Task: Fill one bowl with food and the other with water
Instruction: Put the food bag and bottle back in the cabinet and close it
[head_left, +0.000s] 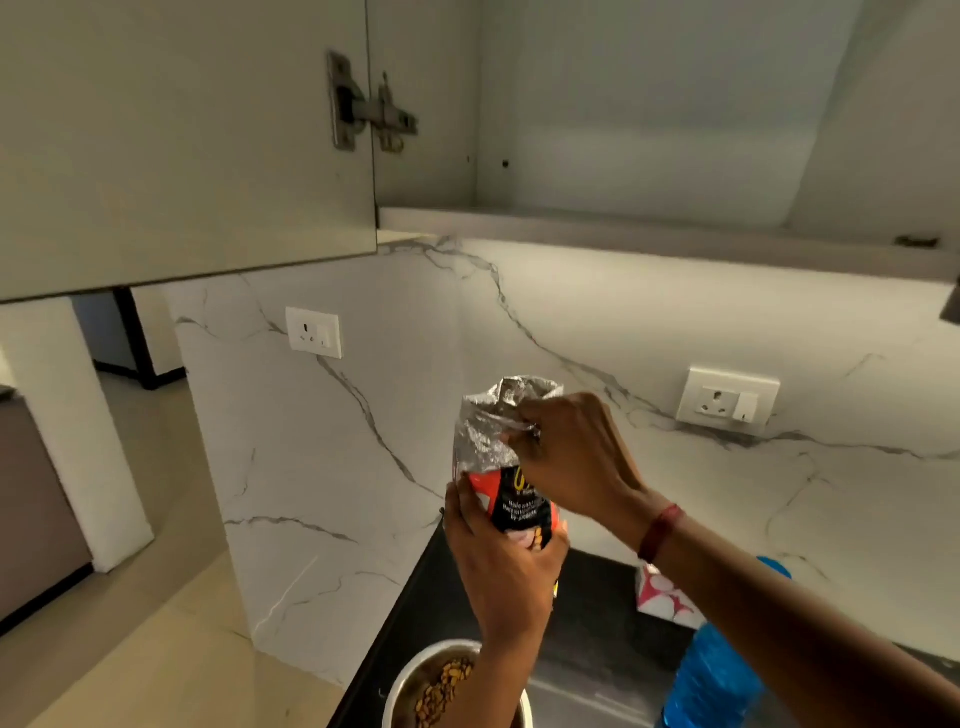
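I hold a food bag (498, 447) upright above the dark counter; it is orange and black with a silver foil top. My left hand (498, 561) grips its lower body. My right hand (576, 452) pinches the crumpled foil top. Below my left wrist stands a steel bowl (415, 680) with brown kibble (441, 691) in it. A blue water bottle (711, 675) stands at the lower right, partly hidden by my right forearm. No second bowl is in view.
The black counter (441, 587) meets a white marble backsplash with two sockets (314, 332) (727, 401). A pink and white box (665, 597) sits behind my right arm. An open wall cabinet (623, 130) hangs overhead, its door (182, 145) swung left.
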